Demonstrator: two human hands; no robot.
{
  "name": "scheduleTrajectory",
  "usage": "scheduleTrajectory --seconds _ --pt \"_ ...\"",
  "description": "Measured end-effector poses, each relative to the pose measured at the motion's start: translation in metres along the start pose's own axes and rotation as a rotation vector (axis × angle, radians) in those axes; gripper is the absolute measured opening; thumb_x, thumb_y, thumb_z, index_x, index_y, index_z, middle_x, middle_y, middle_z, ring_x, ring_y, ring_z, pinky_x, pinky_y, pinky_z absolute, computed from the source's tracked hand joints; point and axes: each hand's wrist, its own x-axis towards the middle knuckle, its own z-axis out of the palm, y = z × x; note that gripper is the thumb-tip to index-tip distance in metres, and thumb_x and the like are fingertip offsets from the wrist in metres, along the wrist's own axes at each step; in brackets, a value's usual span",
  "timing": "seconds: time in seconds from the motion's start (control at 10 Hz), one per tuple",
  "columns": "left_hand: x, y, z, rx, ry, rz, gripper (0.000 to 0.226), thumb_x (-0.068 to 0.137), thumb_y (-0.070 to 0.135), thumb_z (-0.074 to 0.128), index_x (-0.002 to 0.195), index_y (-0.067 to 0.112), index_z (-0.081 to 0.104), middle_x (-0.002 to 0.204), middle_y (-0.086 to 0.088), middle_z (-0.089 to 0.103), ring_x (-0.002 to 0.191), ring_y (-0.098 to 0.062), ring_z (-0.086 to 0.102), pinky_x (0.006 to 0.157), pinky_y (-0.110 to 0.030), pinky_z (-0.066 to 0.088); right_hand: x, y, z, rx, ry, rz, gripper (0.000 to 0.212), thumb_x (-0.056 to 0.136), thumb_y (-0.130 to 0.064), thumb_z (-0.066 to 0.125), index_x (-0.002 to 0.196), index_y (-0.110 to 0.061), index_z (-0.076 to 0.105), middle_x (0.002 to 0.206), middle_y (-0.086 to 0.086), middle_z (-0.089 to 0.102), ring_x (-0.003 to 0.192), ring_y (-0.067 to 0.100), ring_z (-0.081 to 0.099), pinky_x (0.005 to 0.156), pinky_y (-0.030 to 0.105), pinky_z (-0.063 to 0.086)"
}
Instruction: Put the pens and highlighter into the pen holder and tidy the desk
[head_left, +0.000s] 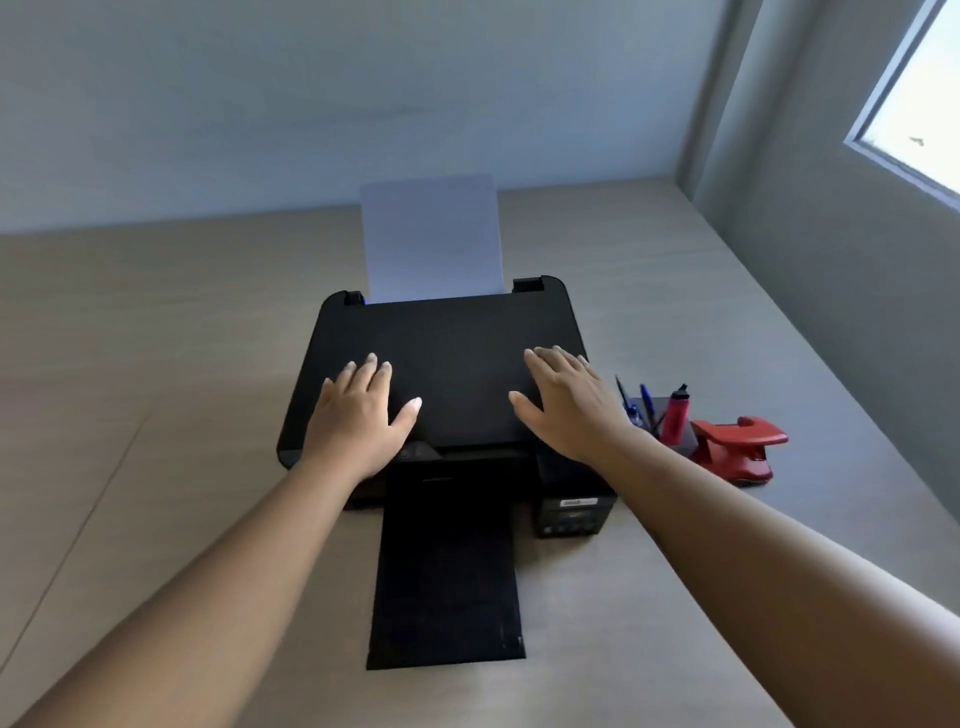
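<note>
A light wood-grain desk (156, 364) stands in a corner formed by a pale wall and a side wall with a window (919, 98) at upper right. A black printer (447, 358) sits at the centre of the desk, with a white sheet of paper (431, 239) standing upright in its rear feed and a black output tray (447, 571) extended toward the viewer.

Left hand (358, 410): palm down, flat on the left part of the printer lid, fingers extended and slightly spread, thumb angled outward. It grips nothing.

Right hand (566, 400): palm down on the right part of the lid near its edge, fingers extended and spread. It grips nothing.

The dark pen holder (688, 436) stands on the desk just to the right of the printer, partly hidden behind the right wrist. Blue pens (644, 400) stand in it, tilted; their number appears to be two or three, as the view is soft here. A red highlighter (675, 415) with a black cap stands upright in the same holder. A red hole punch (737, 447) sits immediately right of the holder, touching or nearly touching it.
</note>
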Motion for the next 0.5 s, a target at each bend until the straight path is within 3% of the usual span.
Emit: scheduleTrajectory --seconds 0.2,0.4,0.5 --pt "-0.002 -0.038 0.014 -0.027 -0.016 0.019 0.071 0.095 0.057 0.029 0.151 0.013 0.027 0.162 -0.006 0.02 0.149 -0.026 0.015 0.121 -0.048 0.013 0.0 -0.018 0.032 -0.08 -0.052 0.112 0.068 0.096 -0.051 0.033 0.152 -0.013 0.023 0.163 0.005 0.018 0.151 0.024 0.008 0.123 0.046 0.009" --pt "-0.004 -0.041 0.029 -0.052 0.083 0.048 0.067 0.096 0.052 0.031 0.15 0.012 0.031 0.16 -0.007 0.025 0.149 -0.027 0.019 0.122 -0.047 0.013 -0.002 -0.02 0.031 0.006 -0.081 0.121 0.069 0.097 -0.053 0.033 0.153 -0.015 0.022 0.163 0.003 0.017 0.151 0.023 0.007 0.123 0.045 0.008" --pt "-0.003 -0.043 0.032 -0.053 0.122 0.047 0.065 0.096 0.05 0.033 0.149 0.012 0.033 0.16 -0.008 0.028 0.148 -0.027 0.021 0.121 -0.046 0.014 -0.006 -0.025 -0.003 0.304 0.131 0.125 0.058 0.094 -0.044 0.051 0.142 -0.012 0.045 0.147 0.004 0.046 0.139 0.02 0.037 0.116 0.038 0.03"
